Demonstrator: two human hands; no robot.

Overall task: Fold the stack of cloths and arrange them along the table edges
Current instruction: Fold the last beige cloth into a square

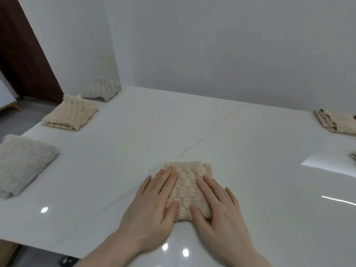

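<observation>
Just beige cloth [187,186] under both flat hands

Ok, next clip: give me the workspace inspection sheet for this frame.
Surface: glossy white table with faint veining and light glare.
Job's things: beige cloth folded, lying near the front edge under both hands; folded grey cloth, folded beige cloth and another grey cloth along the left edge; beige folded cloth at the right edge, a further one cut off by the frame.
Clutter: nothing seen.
Hands: left hand and right hand flat, pressing on the cloth.
Cables: nothing seen.
Surroundings: plain white walls, dark door at left.
</observation>
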